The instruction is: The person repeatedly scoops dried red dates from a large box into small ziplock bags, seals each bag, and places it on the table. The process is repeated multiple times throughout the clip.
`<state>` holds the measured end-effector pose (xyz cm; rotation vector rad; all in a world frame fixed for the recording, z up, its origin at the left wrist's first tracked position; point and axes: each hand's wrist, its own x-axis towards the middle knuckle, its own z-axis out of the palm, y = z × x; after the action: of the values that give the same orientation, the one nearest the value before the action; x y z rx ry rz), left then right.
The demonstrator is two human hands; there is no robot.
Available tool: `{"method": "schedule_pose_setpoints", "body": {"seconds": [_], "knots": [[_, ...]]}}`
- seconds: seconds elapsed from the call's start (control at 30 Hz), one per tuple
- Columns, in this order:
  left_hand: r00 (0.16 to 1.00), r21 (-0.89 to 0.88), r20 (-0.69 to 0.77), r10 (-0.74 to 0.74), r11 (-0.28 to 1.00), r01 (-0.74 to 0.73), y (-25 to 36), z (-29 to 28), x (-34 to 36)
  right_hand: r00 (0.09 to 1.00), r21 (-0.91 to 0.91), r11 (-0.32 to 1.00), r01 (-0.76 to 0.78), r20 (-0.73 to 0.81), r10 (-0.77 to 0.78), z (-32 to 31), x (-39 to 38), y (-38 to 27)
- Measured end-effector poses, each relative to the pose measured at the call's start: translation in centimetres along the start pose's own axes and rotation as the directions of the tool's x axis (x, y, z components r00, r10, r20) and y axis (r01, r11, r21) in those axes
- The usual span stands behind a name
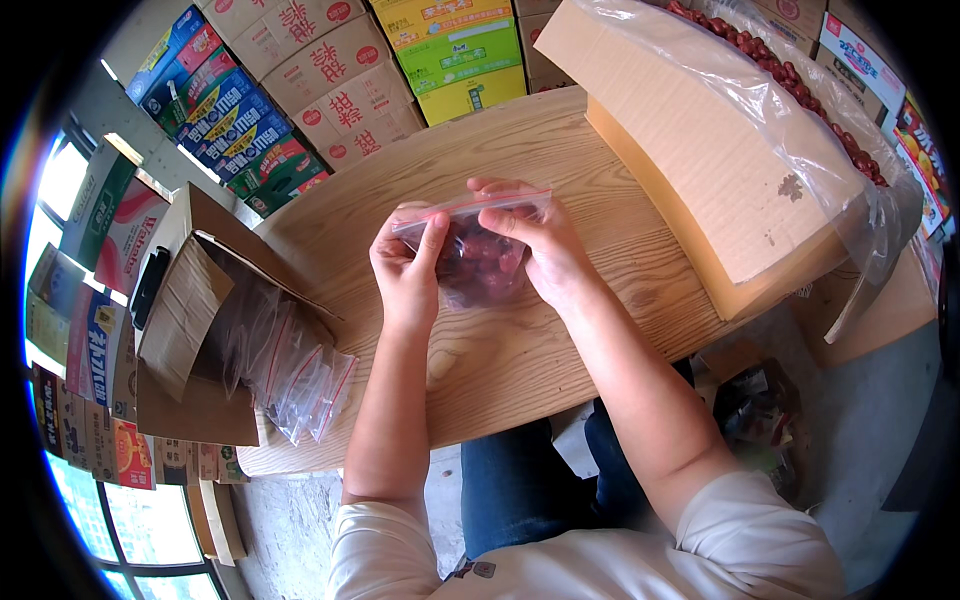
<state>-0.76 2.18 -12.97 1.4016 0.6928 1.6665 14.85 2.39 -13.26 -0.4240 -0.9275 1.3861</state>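
Wood table (520, 370), curved front edge, in a room lined with boxes. Nearest: white shirt (600, 570) at the lower edge, then jeans (520, 500) below the table edge, grey floor (290, 520) around them. Both bare forearms reach up over the table.

Left hand (408, 262) grips the bag (485, 288) at its upper left: thumb upright on the front, fingers bent behind. Right hand (550, 250) grips the upper right: thumb laid across the front just under the red strip (470, 208), fingers behind. Bag is clear plastic, dark red fruit (488, 250) inside, held between the hands over the table's middle. Cannot tell if the strip is sealed, or if the bag's bottom touches the wood.

Left of the left forearm, flat bags (300, 375) with red strips spill out of a tipped carton (215, 400) onto the table. Right under the table edge, a dark bundle (760, 410), contents unclear.

Farther right, a big carton (690, 150) on the table, plastic liner (805, 150) over its rim, red fruit along the top. Behind the table: blue boxes (230, 130), brown cartons (335, 90), yellow and green boxes (460, 60), all stacked. Window (150, 520) far left.
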Motion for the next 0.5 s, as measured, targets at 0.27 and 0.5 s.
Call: {"method": "schedule_pose_setpoints", "body": {"seconds": [0.27,0.5], "knots": [[0.999,0.043,0.037,-0.031,0.999,0.029,0.4,0.6,-0.2,1.0,-0.022,0.999,-0.03,0.003,0.03,-0.1,-0.1,0.5],[0.999,0.045,0.017,-0.035,0.998,0.035,0.4,0.7,-0.3,0.999,-0.124,0.992,-0.033,0.013,0.035,-0.1,-0.2,0.3]]}}
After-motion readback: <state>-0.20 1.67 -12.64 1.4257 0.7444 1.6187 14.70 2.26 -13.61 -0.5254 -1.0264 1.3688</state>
